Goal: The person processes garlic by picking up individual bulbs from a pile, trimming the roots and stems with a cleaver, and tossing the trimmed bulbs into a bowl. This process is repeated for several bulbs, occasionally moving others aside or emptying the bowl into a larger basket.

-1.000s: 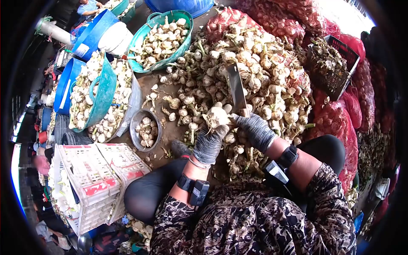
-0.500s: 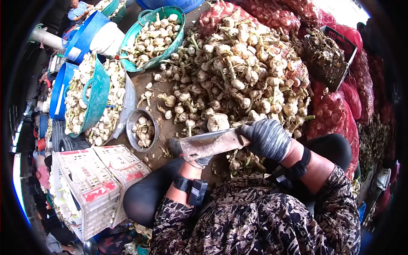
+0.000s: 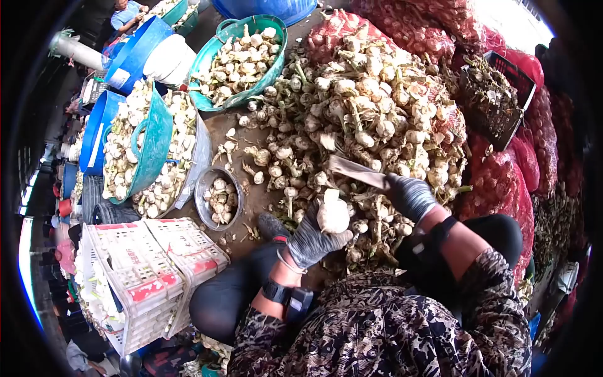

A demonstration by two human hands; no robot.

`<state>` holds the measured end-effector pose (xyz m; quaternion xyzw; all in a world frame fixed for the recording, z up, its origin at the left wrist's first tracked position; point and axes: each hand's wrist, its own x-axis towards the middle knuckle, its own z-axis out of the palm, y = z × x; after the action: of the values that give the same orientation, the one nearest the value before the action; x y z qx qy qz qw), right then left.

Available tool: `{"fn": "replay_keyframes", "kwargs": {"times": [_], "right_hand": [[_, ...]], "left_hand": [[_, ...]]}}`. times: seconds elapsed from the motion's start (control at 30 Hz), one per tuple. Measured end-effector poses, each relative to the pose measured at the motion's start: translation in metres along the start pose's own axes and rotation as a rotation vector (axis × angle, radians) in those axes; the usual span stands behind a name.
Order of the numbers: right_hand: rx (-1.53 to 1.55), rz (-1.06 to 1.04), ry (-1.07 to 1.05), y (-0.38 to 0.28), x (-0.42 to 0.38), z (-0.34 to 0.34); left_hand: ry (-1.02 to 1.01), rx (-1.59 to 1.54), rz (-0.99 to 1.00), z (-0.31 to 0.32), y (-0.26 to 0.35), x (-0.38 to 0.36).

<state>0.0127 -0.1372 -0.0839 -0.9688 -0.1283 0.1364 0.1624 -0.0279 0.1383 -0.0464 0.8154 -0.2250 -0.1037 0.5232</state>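
Observation:
My left hand [image 3: 311, 241], in a grey glove, is wrapped round a white garlic bulb [image 3: 333, 215] with a pale cut stem end pointing up. To its right, my gloved right hand [image 3: 408, 196] grips the handle of a cleaver [image 3: 357, 172]. The blade is seen nearly edge-on and points up and left, apart from the bulb. Just beyond the blade tip is a pale, blurred piece [image 3: 327, 141] I cannot make out. In front of both hands rises a large heap of garlic bulbs [image 3: 364, 94] with stems on.
A small metal bowl [image 3: 235, 220] with bulbs sits left of the heap. Beyond are a green tub [image 3: 202, 102] of garlic and a tilted green basket [image 3: 164, 135]. A white plastic crate [image 3: 151, 276] stands at left. Red mesh sacks [image 3: 496, 195] and a black crate [image 3: 529, 100] line the right.
The cleaver has moved up and right, away from my left hand, and turned edge-on. My left hand, earlier mostly hidden behind the blade, now shows with the garlic bulb.

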Motion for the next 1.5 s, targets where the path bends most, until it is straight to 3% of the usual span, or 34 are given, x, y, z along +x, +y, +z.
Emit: {"fn": "replay_keyframes", "kwargs": {"times": [0.03,0.07,0.1,0.17,0.23,0.3,0.37,0.43,0.47,0.5,0.53,0.6,0.63,0.67,0.7,0.77,0.8,0.83,0.9,0.97,1.03,1.07,1.1,1.17,1.23,1.33,1.37,1.4,1.43,1.5], "right_hand": [[-0.011,0.088,-0.048,0.010,0.008,-0.004],[0.068,0.097,0.012,0.008,0.010,-0.001],[0.137,0.094,0.062,0.000,0.004,-0.006],[0.183,0.188,0.038,-0.032,0.004,-0.023],[0.433,0.062,0.111,-0.026,0.010,0.010],[0.318,0.096,0.015,-0.058,0.004,-0.033],[0.372,0.106,0.060,-0.055,0.006,-0.028],[0.513,0.189,-0.008,-0.057,0.007,-0.036],[0.558,0.185,-0.008,-0.056,0.008,-0.037],[0.606,0.185,-0.009,-0.055,0.009,-0.037],[0.566,0.194,-0.023,-0.055,0.011,-0.039],[0.488,0.173,-0.026,-0.045,0.016,-0.026],[0.437,0.184,-0.055,-0.044,0.019,-0.027],[0.453,0.127,0.011,-0.036,0.020,-0.009],[0.471,0.084,0.018,-0.034,0.020,-0.007],[0.482,0.115,-0.001,-0.051,0.024,-0.026],[0.438,0.086,0.007,-0.049,0.025,-0.022],[0.463,0.106,-0.007,-0.050,0.026,-0.023],[0.442,0.117,0.010,-0.051,0.027,-0.022],[0.506,0.171,-0.040,-0.050,0.030,-0.019],[0.635,0.143,0.005,-0.050,0.031,-0.017],[0.567,0.131,0.011,-0.048,0.031,-0.017],[0.497,0.118,0.022,-0.046,0.032,-0.016],[0.492,0.155,0.023,-0.043,0.036,-0.009],[0.331,0.142,0.048,-0.050,0.036,-0.025],[0.190,0.001,0.025,-0.055,0.030,-0.045],[0.188,-0.068,0.106,-0.054,0.025,-0.043],[0.173,-0.105,0.091,-0.056,0.019,-0.047],[0.159,-0.145,0.078,-0.059,0.015,-0.053],[0.080,-0.183,0.033,-0.065,0.005,-0.059]], "left_hand": [[-0.034,0.266,0.137,-0.004,-0.009,-0.003],[0.156,-0.183,-0.086,0.005,-0.022,-0.007],[0.090,0.360,0.135,-0.016,-0.016,0.006],[0.468,-0.607,-0.550,-0.020,-0.043,0.022],[0.603,-0.840,-0.937,-0.044,-0.135,0.044],[0.786,-1.331,-0.505,-0.086,-0.109,0.092],[0.593,-1.318,-0.001,-0.140,-0.094,0.134],[0.639,-1.239,0.136,-0.167,-0.098,0.163],[0.714,-1.098,0.046,-0.172,-0.113,0.170],[0.741,-0.804,-0.203,-0.171,-0.138,0.174],[0.769,-0.506,-0.329,-0.159,-0.169,0.169],[0.589,0.297,-0.990,-0.127,-0.227,0.159],[0.460,0.258,-1.211,-0.112,-0.203,0.153],[0.324,0.405,-1.271,-0.092,-0.243,0.141],[0.255,0.447,-1.334,-0.083,-0.246,0.137],[0.205,0.746,-1.131,-0.058,-0.266,0.121],[0.258,0.805,-1.127,-0.055,-0.272,0.121],[0.094,1.078,-1.114,-0.049,-0.292,0.120],[0.367,0.892,-0.942,-0.051,-0.307,0.102],[0.272,0.467,-0.976,-0.065,-0.300,0.096],[0.382,0.501,-0.855,-0.072,-0.258,0.091],[0.416,0.158,-0.696,-0.070,-0.265,0.082],[0.372,0.171,-0.689,-0.069,-0.224,0.082],[0.311,-0.238,-0.646,-0.050,-0.208,0.062],[0.284,-0.820,-0.406,-0.039,-0.138,0.066],[0.162,-0.675,-0.285,-0.030,-0.077,0.062],[0.119,-0.629,-0.253,-0.029,-0.064,0.059],[0.009,-0.430,-0.225,-0.038,-0.058,0.055],[0.134,-0.437,-0.081,-0.033,-0.043,0.058],[0.099,-0.320,-0.091,-0.030,-0.045,0.042]]}}
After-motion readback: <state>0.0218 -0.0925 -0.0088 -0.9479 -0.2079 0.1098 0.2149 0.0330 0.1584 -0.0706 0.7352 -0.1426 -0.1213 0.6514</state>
